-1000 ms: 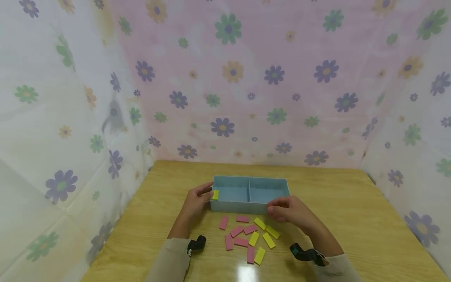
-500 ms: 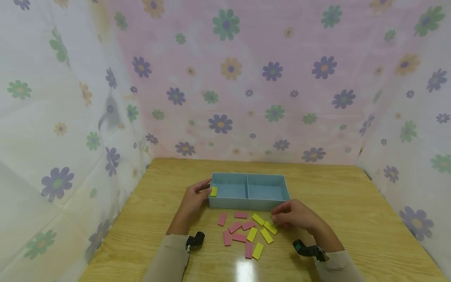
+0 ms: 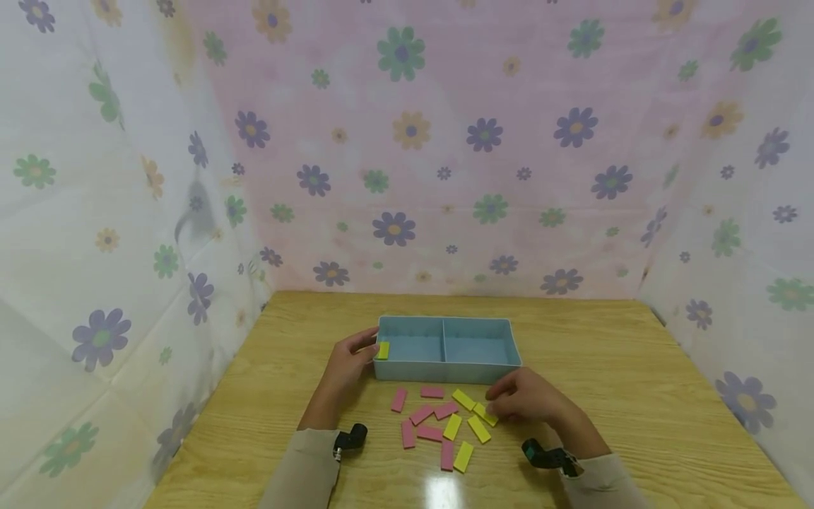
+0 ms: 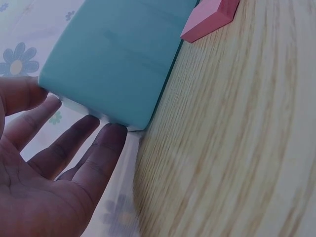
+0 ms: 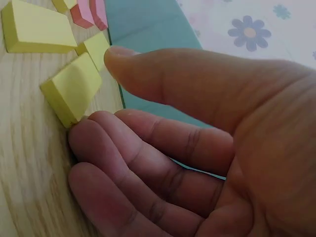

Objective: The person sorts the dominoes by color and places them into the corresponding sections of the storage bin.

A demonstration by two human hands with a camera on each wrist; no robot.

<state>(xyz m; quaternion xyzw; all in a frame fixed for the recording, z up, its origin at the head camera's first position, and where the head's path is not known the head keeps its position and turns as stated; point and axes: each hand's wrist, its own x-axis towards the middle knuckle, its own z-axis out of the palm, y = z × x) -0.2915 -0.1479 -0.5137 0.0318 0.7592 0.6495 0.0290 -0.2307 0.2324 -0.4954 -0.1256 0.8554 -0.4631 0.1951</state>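
A light blue box [image 3: 413, 372] with two compartments lies across the table. My left hand [image 3: 346, 364] is at its left end; in the left wrist view several fingertips [image 4: 112, 132] touch the end wall, and the thumb lies at the rim. One yellow block [image 3: 384, 350] stands against the left wall inside the left compartment. Just in front of the box's right part is my right hand [image 3: 531, 399], beside a yellow block [image 3: 488, 417]. In the right wrist view its bent fingertips reach that block's [image 5: 74, 89] near corner, while the thumb stays apart from the fingers.
Several pink blocks [image 3: 429, 433] and more yellow blocks [image 3: 463, 457] lie loose on the wooden table [image 3: 305, 311] in front of the box. Flowered cloth [image 3: 407, 177] hangs around the table at the back and sides.
My right hand has come away from the box's front right corner, down to the nearby yellow block. The left hand stays at the box's left end. The head view has shifted slightly.
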